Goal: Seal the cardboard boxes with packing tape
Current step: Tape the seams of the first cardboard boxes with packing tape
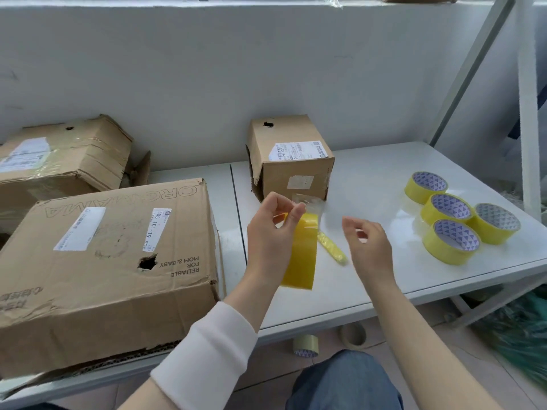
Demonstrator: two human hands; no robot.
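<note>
big box (103, 261) front-left on table (384, 179), second box (65, 161) behind it at far left. small box (293, 155) centre back. four tape rolls (450, 210) clustered right. held roll (302, 255) in left hand (272, 232), centre front.

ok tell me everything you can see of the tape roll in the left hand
The tape roll is glossy, translucent yellow packing tape, seen nearly edge-on so its core is hidden. It is held upright above the white table. The left hand grips it and pinches a crinkled clear bit at its top; wrapper or loose end, I cannot tell. The right hand is beside it, not touching.
</note>
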